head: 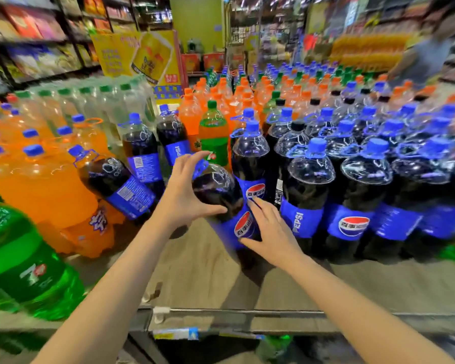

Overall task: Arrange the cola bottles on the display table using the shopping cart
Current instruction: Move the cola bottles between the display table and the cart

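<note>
At the front edge of the bench [200, 274], the left hand [181, 195] grips the shoulder of a tilted cola bottle [218, 190]; the right hand [269, 232], fingers straight, presses its blue label. Upright cola bottles [363, 195] stand just right.

The cola bottles [307, 185] hold near-black liquid under clear domes, with blue caps and blue labels bearing a red, white and blue roundel. The orange soda bottles [45, 185] glow orange. The 7-Up bottle [213, 137] is green, its cap green. The display table [352, 287] shows pale wood grain.
</note>
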Available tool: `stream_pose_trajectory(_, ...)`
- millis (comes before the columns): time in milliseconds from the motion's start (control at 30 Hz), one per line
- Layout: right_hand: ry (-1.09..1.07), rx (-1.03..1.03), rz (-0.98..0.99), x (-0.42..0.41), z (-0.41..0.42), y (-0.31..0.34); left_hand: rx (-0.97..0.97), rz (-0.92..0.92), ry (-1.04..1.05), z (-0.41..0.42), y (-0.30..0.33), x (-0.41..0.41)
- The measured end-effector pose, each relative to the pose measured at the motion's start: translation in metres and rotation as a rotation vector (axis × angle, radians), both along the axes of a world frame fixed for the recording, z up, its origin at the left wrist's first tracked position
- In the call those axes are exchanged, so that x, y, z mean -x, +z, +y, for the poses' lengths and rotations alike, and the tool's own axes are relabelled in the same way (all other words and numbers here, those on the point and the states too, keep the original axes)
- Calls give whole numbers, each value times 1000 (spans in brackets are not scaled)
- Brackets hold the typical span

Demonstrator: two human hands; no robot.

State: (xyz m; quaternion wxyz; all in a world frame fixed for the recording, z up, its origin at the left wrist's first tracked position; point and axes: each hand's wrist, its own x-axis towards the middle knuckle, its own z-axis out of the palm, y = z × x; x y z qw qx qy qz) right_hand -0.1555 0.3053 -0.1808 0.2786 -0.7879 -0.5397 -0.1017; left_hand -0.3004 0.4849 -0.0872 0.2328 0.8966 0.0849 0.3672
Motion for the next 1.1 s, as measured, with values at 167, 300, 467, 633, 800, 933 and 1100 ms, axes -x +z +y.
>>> stream_pose_trajectory(167,-147,-238,-132,-28,-45,31,-31,38,-124,-20,8,-48)
stream_pose_trajectory(300,-254,-291,-258,-37,-60,44,-70,49,-139,-36,7,-73)
stream_pose_trajectory(467,-377,-242,-246,-45,-63,50,-59,-69,-164,-56,-18,-81)
stream_pose_trajectory(633,-402,-197,-150,-52,-64,32,253,-169,-18,-74,-103,-71)
stream_pose_trajectory(800,-402,-211,-118,-54,-60,18,525,-21,-158,-76,-140,-71)
stream_pose_trajectory(933,-398,-233,-95,-54,-58,16,514,-14,-157,-62,-144,-81)
stream_pose_trajectory(1100,-402,-214,-104,-56,-60,13,489,-16,-197,-51,-147,-91)
